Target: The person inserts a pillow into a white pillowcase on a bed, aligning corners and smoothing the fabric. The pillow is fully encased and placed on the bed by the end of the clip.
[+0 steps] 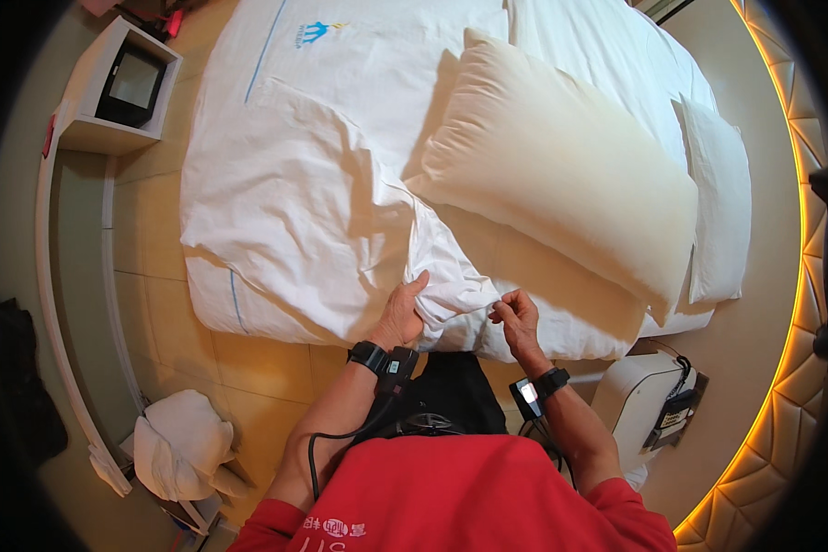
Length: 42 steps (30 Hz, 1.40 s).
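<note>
A white duvet (276, 175) with thin blue lines and a blue emblem covers much of the bed, its near part wrinkled and folded back. At the bed's near edge, my left hand (400, 311) is closed on the bunched duvet, thumb on top and the other fingers partly hidden. To its right, my right hand (518, 322) pinches the tip of the same cloth, stretched between both hands. Just beyond my hands lies a large cream-white pillow (561, 166), slanted across the bed. Black devices are strapped to both wrists, with cables along the forearms.
Another white pillow (719, 202) rests at the bed's right end. By the near right corner stands a white nightstand (635, 396) with black items on it. White linen (184, 442) is heaped at lower left. A white shelf unit (120, 83) stands left, beyond the tiled floor (147, 212).
</note>
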{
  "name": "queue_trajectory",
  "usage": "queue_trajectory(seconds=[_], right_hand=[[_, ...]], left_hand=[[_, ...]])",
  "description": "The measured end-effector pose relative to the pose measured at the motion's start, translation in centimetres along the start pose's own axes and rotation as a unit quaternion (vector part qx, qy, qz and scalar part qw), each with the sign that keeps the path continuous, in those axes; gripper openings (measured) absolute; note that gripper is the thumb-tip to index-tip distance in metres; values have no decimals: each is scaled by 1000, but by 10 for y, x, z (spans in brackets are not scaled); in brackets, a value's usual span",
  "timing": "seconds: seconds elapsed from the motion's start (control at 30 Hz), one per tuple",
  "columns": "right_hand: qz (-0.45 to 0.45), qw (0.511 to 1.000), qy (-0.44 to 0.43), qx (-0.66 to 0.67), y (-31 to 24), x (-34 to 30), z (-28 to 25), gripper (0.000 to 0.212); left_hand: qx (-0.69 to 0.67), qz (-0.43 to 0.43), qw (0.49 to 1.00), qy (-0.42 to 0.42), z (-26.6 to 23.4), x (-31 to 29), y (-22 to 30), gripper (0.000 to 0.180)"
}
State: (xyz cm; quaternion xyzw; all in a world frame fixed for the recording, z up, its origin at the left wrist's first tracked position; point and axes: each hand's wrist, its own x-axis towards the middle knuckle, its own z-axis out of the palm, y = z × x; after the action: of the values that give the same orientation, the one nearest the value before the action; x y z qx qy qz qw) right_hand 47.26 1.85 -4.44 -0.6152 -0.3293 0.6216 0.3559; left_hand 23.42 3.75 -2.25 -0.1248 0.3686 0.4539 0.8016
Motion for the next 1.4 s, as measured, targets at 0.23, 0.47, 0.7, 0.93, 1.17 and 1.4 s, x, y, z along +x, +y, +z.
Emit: queue_trajectory(seconds=[0.23, 0.47, 0.7, 0.93, 1.17, 1.4], right_hand=[[106, 994, -20, 28, -13, 15, -5, 22], [188, 971, -145, 9, -39, 27, 10, 29], [210, 956, -80, 189, -22, 36, 12, 5], [268, 927, -125, 229, -18, 40, 5, 12], [-34, 995, 1, -97, -10, 41, 13, 14], [-63, 906, -140, -395, -16, 61, 13, 33]], left_hand=[[42, -34, 997, 53, 14, 11, -21, 46], [229, 9, 972, 50, 23, 12, -25, 43], [194, 83, 959, 191, 30, 12, -33, 47], [67, 82, 984, 140, 33, 23, -36, 45], [196, 75, 967, 146, 49, 17, -43, 35], [244, 70, 950, 179, 41, 15, -51, 29]])
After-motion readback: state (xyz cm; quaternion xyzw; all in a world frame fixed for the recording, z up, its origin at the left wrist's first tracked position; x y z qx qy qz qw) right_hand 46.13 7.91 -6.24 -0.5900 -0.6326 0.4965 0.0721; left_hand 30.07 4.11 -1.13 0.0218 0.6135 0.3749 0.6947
